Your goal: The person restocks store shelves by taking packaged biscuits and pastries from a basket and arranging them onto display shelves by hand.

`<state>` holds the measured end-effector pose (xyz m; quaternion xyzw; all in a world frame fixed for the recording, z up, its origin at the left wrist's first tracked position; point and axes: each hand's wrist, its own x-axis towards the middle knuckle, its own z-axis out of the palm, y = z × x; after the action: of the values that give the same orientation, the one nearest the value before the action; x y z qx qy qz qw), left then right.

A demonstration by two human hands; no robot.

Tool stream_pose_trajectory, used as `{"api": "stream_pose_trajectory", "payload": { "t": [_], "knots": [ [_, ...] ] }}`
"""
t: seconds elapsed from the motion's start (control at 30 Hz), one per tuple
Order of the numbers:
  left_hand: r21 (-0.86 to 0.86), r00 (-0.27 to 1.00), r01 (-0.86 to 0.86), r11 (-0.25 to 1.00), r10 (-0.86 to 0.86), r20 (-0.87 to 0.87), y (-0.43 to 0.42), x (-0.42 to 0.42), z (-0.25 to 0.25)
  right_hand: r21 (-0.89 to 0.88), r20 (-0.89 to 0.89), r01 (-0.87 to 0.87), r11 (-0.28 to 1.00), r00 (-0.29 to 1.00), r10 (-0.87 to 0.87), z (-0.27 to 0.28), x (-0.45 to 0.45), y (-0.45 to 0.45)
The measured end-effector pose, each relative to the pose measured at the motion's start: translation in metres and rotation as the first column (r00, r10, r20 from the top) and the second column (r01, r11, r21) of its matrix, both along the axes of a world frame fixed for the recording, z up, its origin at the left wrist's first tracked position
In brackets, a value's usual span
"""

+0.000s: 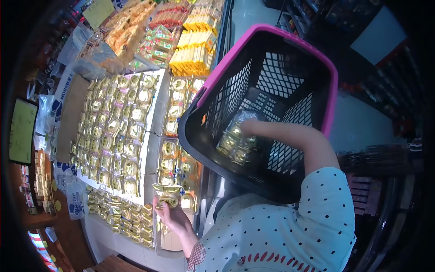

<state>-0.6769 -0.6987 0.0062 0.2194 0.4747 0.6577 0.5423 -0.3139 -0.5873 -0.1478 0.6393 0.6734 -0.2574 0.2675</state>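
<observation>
- Gold pkt [166, 196]: up in L hand [170, 220], over the near end of the narrow display row; foil wrap, dark printing on front, top seal edge standing above the fingers.
- L hand: fingers closed round the pkt's lower L side, thumb on the near face; that one pkt is all it's seen to hold.
- R hand [249, 127]: arm reaches down into the basket, hand at the clear bag; fingertips hidden, so can't tell how far open they are or if they grip anything.
- Clear bag [241, 117]: inside basket, twds its L side, w/ several gold pkts [237, 144] bunched at its lower end.
- Basket [334, 81]: black lattice walls, pink along most of rim, dark bar on near L edge; stands open in front of the person, R of the display.
- Narrow row [177, 97]: similar gold pkts, just beside basket, L of it.
- Main display [113, 124]: many gold pkts in rows, L of the divider [153, 109].
- Lower pile [121, 218]: more gold pkts, more jumbled, near side of main display.
- Far end: yellow packs [195, 43], green-printed packs [159, 46], red packs [170, 16], orange-ish snacks [129, 22] in clear wrap.
- Far L: dark-framed sign [22, 131], writing too blurred to read.
- Person: white polka-dot top [281, 226], checked cuff [196, 256] on L sleeve.
</observation>
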Motion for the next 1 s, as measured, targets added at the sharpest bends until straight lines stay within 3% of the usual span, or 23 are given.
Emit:
{"api": "stream_pose_trajectory", "payload": {
  "t": [0.1, 0.13, 0.2, 0.23, 0.33, 0.37, 0.43, 0.47, 0.53, 0.6, 0.67, 0.7, 0.73, 0.77, 0.8, 0.83, 0.87, 0.9, 0.93, 1.0],
  "knots": [
    [0.089, 0.996, 0.089, 0.992, -0.088, -0.010, 0.002, 0.009, 0.009, 0.152, -0.101, 0.073, 0.986, 0.993, -0.058, 0.089, 0.004, 0.023],
    [0.121, 0.991, 0.130, 0.984, -0.127, -0.038, 0.001, 0.011, 0.011, 0.179, -0.143, 0.187, 0.966, 0.976, -0.162, 0.126, -0.002, 0.026],
    [0.147, 0.986, 0.167, 0.975, -0.167, -0.010, -0.001, 0.017, 0.016, 0.366, -0.329, 0.207, 0.907, 0.941, -0.082, 0.184, -0.010, 0.019],
    [0.180, 0.974, 0.225, 0.958, -0.226, -0.014, -0.002, 0.023, 0.023, 0.473, -0.529, 0.289, 0.832, 0.849, 0.005, 0.199, -0.018, 0.011],
    [0.264, 0.934, 0.349, 0.899, -0.357, -0.018, -0.005, 0.042, 0.039, 0.381, -0.821, 0.338, 0.861, 0.551, 0.147, 0.253, -0.067, -0.037],
    [0.294, 0.920, 0.377, 0.878, -0.392, -0.009, -0.007, 0.048, 0.045, 0.273, -0.844, 0.290, 0.917, 0.529, 0.084, 0.271, -0.086, -0.057],
    [0.332, 0.910, 0.389, 0.860, -0.414, 0.007, -0.015, 0.056, 0.051, 0.368, -0.826, 0.061, 0.928, 0.480, 0.296, 0.277, -0.108, -0.085],
    [0.337, 0.901, 0.421, 0.842, -0.430, -0.051, -0.019, 0.058, 0.052, 0.626, -0.693, 0.034, 0.779, 0.481, 0.537, 0.262, -0.117, -0.094],
    [0.346, 0.896, 0.440, 0.829, -0.431, -0.107, -0.023, 0.057, 0.054, 0.343, -0.834, 0.085, 0.935, 0.486, 0.262, 0.282, -0.127, -0.110],
    [0.447, 0.879, 0.475, 0.758, -0.390, -0.273, -0.026, 0.053, 0.049, 0.310, -0.891, 0.112, 0.944, 0.382, 0.247, 0.280, -0.125, -0.108],
    [0.441, 0.872, 0.489, 0.752, -0.406, -0.275, -0.028, 0.042, 0.045, 0.337, -0.873, 0.182, 0.924, 0.427, 0.234, 0.277, -0.116, -0.100],
    [0.411, 0.892, 0.448, 0.794, -0.366, -0.266, -0.030, 0.035, 0.044, 0.287, -0.853, 0.211, 0.935, 0.501, 0.149, 0.279, -0.105, -0.091],
    [0.376, 0.908, 0.409, 0.831, -0.328, -0.262, -0.031, 0.026, 0.042, 0.354, -0.848, 0.233, 0.906, 0.488, 0.206, 0.272, -0.088, -0.079],
    [0.341, 0.925, 0.349, 0.873, -0.263, -0.274, -0.033, 0.016, 0.039, 0.408, -0.797, 0.252, 0.877, 0.567, 0.208, 0.274, -0.071, -0.071],
    [0.296, 0.946, 0.263, 0.918, -0.185, -0.265, -0.034, 0.003, 0.028, 0.338, -0.782, 0.278, 0.899, 0.614, 0.104, 0.271, -0.051, -0.058],
    [0.243, 0.955, 0.204, 0.948, -0.138, -0.262, -0.039, -0.009, 0.021, 0.194, -0.864, 0.324, 0.926, 0.503, 0.005, 0.249, -0.024, -0.045],
    [0.200, 0.962, 0.141, 0.970, -0.087, -0.257, -0.043, -0.020, 0.015, 0.139, -0.828, 0.361, 0.922, 0.553, -0.092, 0.233, -0.006, -0.038],
    [0.143, 0.962, 0.078, 0.987, -0.038, -0.269, -0.047, -0.034, 0.002, 0.208, -0.723, 0.330, 0.921, 0.686, -0.083, 0.207, 0.014, -0.028],
    [0.106, 0.967, 0.055, 0.993, -0.026, -0.255, -0.051, -0.048, -0.013, 0.217, -0.509, 0.272, 0.937, 0.851, -0.129, 0.191, 0.022, -0.020],
    [-0.011, 0.981, -0.040, 0.999, 0.038, -0.190, -0.063, -0.065, -0.027, 0.152, -0.277, 0.171, 0.973, 0.953, -0.124, 0.119, 0.038, -0.002]
  ]
}}
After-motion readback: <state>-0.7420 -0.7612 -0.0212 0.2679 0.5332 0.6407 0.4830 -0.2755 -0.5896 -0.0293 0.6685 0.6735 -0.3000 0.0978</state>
